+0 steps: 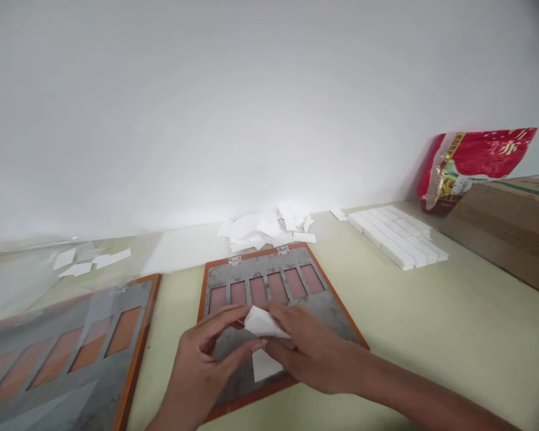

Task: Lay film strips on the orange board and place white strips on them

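Both my hands meet over a grey metal frame [336, 323] with an orange-brown border and a row of pinkish rectangular windows. Between them is a piece of white paper or film [263, 323], bent at an angle. My right hand [312, 350] pinches its right side with thumb and fingers. My left hand [206, 359] curves around its left side, thumb and fingertips closed on the edge. Below the fingers, a white sheet [266, 366] shows against the frame; whether it is part of the same piece I cannot tell.
A second windowed frame [139, 335] lies at left under clear film. Scattered white paper pieces [269, 224] lie by the wall, with more scraps [112, 258] farther left. Stacked white strips [397, 233], a red bag [480, 158] and a cardboard box [512, 221] are at right.
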`<act>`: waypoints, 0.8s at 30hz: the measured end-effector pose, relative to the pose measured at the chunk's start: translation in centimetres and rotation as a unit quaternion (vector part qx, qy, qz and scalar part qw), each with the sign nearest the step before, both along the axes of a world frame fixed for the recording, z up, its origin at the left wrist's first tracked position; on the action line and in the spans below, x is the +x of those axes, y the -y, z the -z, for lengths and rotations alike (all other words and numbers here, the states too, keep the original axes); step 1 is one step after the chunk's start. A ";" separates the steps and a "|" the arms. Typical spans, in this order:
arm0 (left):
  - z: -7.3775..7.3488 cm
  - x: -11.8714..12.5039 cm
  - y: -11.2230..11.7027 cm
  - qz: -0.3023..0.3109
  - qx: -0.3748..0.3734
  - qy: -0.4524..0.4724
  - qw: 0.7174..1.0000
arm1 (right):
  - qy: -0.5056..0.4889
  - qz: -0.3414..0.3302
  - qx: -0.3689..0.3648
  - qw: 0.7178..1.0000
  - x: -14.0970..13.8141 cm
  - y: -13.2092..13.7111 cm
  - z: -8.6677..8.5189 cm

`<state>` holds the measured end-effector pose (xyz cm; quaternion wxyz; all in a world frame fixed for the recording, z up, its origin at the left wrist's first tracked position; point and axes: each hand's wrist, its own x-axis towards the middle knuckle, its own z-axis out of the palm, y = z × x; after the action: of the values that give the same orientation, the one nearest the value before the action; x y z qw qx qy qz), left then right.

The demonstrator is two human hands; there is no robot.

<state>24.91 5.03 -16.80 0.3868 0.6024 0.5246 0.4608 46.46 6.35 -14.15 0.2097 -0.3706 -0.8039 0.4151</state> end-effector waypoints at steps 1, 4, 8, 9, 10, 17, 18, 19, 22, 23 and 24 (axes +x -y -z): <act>-0.1 -0.1 0.1 0.000 -0.006 0.022 1.000 | 0.019 0.001 0.025 1.000 -0.1 0.3 -0.1; -0.6 -0.7 0.3 0.000 -0.050 0.083 0.995 | 0.049 -0.014 0.003 0.999 -0.6 1.0 -0.9; -0.2 -1.9 0.5 0.008 -0.109 0.198 0.974 | 0.076 -0.035 -0.031 0.996 -0.7 1.1 -2.2; 0.1 -2.1 0.5 0.013 -0.122 0.239 0.963 | 0.069 -0.051 -0.019 0.996 -0.6 0.8 -2.3; 0.4 -2.4 0.5 0.021 -0.133 0.277 0.951 | 0.048 -0.071 -0.004 0.996 -0.6 0.4 -2.4; 1.4 -2.8 0.5 0.121 -0.153 0.384 0.902 | -0.138 -0.203 -0.012 0.969 -2.7 -2.0 -1.6; 1.4 -2.9 0.6 0.128 -0.156 0.381 0.902 | -0.155 -0.212 -0.013 0.965 -3.1 -2.0 -1.6; 1.5 -3.0 0.6 0.133 -0.158 0.378 0.902 | -0.170 -0.216 -0.015 0.961 -3.4 -2.0 -1.5; 1.5 -3.0 0.7 0.139 -0.161 0.377 0.901 | -0.189 -0.211 -0.016 0.959 -3.8 -1.8 -1.4; 1.5 -3.0 0.7 0.140 -0.163 0.378 0.901 | -0.192 -0.205 -0.015 0.960 -3.8 -1.8 -1.3; 1.5 -2.9 0.7 0.140 -0.168 0.378 0.900 | -0.196 -0.200 -0.016 0.960 -3.7 -1.7 -1.1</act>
<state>21.96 4.33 -18.34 0.7118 0.3763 0.3192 0.4997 42.71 8.06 -13.06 0.2700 -0.1173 -0.7982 0.5255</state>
